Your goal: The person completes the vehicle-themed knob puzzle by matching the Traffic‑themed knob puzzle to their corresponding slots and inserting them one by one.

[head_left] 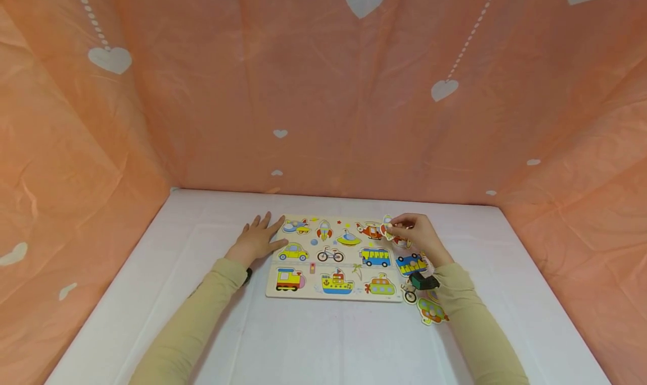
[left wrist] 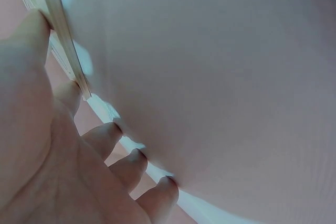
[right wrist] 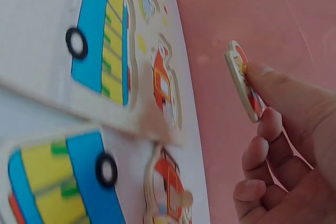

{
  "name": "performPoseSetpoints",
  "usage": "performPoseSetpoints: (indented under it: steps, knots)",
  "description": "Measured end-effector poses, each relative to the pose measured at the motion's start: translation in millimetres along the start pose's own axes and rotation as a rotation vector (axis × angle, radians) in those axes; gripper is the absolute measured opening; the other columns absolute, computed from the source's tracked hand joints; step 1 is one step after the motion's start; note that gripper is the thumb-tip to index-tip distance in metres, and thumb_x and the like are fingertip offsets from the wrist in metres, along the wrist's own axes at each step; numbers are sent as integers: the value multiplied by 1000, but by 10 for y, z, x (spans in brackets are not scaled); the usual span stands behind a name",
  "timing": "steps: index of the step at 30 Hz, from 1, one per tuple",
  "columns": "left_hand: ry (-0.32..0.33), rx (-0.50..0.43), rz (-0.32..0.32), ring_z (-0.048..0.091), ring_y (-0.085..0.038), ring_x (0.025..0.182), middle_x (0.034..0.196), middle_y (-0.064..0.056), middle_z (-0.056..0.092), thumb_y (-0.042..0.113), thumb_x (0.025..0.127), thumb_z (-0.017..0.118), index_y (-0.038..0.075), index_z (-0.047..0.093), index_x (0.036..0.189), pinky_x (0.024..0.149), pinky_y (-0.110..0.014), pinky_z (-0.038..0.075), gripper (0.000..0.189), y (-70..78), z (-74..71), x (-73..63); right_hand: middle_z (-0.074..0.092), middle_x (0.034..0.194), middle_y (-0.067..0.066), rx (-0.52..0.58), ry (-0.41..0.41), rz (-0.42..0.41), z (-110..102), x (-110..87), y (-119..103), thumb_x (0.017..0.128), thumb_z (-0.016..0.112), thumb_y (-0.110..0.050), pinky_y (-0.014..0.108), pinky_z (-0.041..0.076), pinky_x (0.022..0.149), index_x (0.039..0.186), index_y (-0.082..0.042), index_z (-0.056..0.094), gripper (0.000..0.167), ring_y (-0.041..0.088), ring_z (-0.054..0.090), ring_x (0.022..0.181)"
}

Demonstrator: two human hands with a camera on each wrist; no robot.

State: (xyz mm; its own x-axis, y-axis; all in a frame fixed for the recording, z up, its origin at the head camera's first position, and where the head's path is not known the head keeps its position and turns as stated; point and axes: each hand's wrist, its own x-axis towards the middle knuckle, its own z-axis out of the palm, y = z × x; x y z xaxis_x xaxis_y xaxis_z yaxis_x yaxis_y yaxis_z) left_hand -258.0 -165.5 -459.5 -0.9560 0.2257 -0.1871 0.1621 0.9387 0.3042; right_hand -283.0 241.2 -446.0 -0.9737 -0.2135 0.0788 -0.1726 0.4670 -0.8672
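A wooden puzzle board with vehicle pictures lies flat on the white table. My left hand is spread at its upper left corner, thumb and index finger touching the board's edge, the other fingers on the tabletop. My right hand pinches a rocket puzzle piece between thumb and fingers, raised near the board's upper right corner. In the right wrist view the rocket piece is tilted, its edge partly toward the camera. Below that hand lies a helicopter piece with a small knob, partly hidden from the head view.
Right of the board lie a bus piece, upside down to the head view, a bicycle piece and a submarine piece. The right wrist and its dark strap cover part of this pile. An orange curtain with white hearts surrounds the table.
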Motion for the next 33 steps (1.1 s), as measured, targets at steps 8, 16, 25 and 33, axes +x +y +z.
performPoseSetpoints:
  steps: [8, 16, 25, 33]
  knots:
    - [-1, 0, -3, 8, -48, 140, 155, -25, 12, 51, 94, 54, 17, 25, 153, 110, -62, 10, 74, -2, -4, -1, 58, 79, 9, 12, -22, -42, 208, 106, -88, 83, 77, -19, 25, 39, 45, 96, -3, 72, 21, 20, 48, 64]
    - [2, 2, -2, 9, -49, 140, 155, -25, 12, 51, 94, 54, 16, 24, 153, 110, -63, 11, 74, 5, -1, -9, 61, 79, 6, 27, -37, -10, 423, 212, -187, 82, 77, -19, 28, 46, 60, 95, -5, 73, 19, 22, 53, 74]
    - [12, 18, 4, 10, -49, 139, 155, -24, 12, 51, 94, 53, 16, 25, 153, 109, -63, 12, 74, -13, 12, 3, 61, 78, 6, 68, -65, -44, 671, 296, -272, 82, 78, -17, 26, 43, 54, 94, -5, 74, 18, 19, 53, 69]
    - [11, 28, -4, 10, -48, 140, 156, -23, 12, 52, 93, 54, 17, 24, 153, 109, -63, 12, 75, -28, 21, 22, 64, 80, 5, 96, -70, -58, 852, 364, -303, 80, 79, -13, 28, 47, 63, 91, -4, 74, 15, 20, 55, 73]
